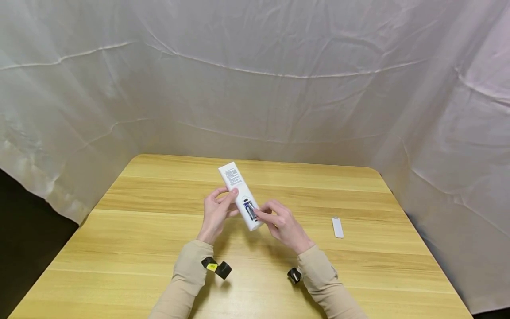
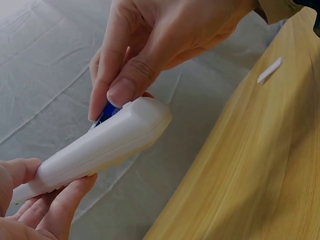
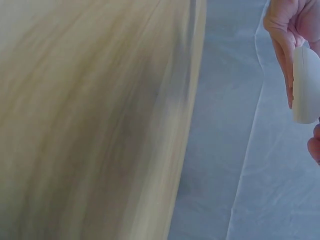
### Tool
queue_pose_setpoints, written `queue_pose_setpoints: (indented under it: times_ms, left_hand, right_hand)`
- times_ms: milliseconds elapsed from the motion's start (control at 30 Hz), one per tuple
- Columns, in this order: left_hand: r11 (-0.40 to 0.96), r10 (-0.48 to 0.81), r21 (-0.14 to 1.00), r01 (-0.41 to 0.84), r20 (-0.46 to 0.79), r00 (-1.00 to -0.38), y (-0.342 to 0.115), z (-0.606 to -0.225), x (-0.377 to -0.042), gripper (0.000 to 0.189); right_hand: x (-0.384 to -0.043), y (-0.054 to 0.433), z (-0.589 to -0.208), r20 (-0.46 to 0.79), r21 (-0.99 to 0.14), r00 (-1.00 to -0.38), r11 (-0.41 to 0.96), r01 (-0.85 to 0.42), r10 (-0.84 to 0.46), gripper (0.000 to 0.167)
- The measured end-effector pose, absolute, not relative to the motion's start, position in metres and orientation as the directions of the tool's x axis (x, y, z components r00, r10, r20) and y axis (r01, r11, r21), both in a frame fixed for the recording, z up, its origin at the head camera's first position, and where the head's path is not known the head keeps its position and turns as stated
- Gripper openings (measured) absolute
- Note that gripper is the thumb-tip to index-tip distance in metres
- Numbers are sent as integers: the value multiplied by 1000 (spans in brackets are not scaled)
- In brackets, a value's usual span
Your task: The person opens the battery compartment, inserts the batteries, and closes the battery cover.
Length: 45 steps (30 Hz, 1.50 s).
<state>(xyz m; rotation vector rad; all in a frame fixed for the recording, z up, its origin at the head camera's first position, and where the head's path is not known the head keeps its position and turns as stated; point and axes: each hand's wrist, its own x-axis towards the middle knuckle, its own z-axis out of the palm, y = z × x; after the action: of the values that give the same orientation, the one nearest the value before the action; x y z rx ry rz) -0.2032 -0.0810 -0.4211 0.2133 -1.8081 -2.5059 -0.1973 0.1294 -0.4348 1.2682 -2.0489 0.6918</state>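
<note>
"So, where's the white remote (image 1: 243,192)?"

"Above the worktop (image 1: 119,248), gripped between the thumb and fingers of the left hand (image 1: 215,213)."

"And the right hand (image 1: 284,223)?"

"Thumb and fingers pinch a blue battery (image 2: 105,115) at the open compartment (image 1: 245,200); a white cover (image 1: 337,227) lies on the worktop."

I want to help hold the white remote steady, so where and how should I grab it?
I'd grip the white remote near its middle, from the left, thumb on the upturned back and fingers underneath. It's long and narrow, so a hand should fit round it. That leaves the open battery compartment, nearer the low end, free for the right hand.
</note>
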Motion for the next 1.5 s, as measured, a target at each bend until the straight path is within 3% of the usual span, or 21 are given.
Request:
queue_pose_setpoints:
  times_ms: [167, 367, 533, 700, 1000, 1267, 1500]
  left_hand:
    - [-310, -105, 949, -51, -88, -991, -81, -421, -204, 31]
    - [-300, -94, 952, -58, -90, -992, -81, -421, -204, 33]
    - [-305, -91, 951, -58, -89, -992, -82, -421, -204, 33]
    - [-309, -82, 950, -53, -82, -993, -82, -421, -204, 33]
    - [-322, -73, 946, -37, -63, -995, -83, -421, -204, 33]
    - [-313, -69, 949, -32, -56, -996, -82, -420, -203, 32]
    - [-312, -66, 950, -33, -57, -996, -82, -420, -202, 31]
  right_hand:
    - [-198, 130, -436, 732, -171, -378, 384, -907, -567, 41]
    - [-198, 128, -436, 717, -424, -506, 276, -863, -480, 27]
    - [-195, 126, -434, 670, -534, -600, 278, -799, -437, 22]
    - [-192, 123, -434, 621, -605, -670, 295, -740, -408, 20]
    - [-192, 120, -437, 595, -672, -720, 269, -690, -358, 18]
    - [-188, 115, -434, 415, -880, -857, 105, -463, -306, 22]
    - [-187, 115, -432, 329, -924, -898, 96, -370, -293, 25]
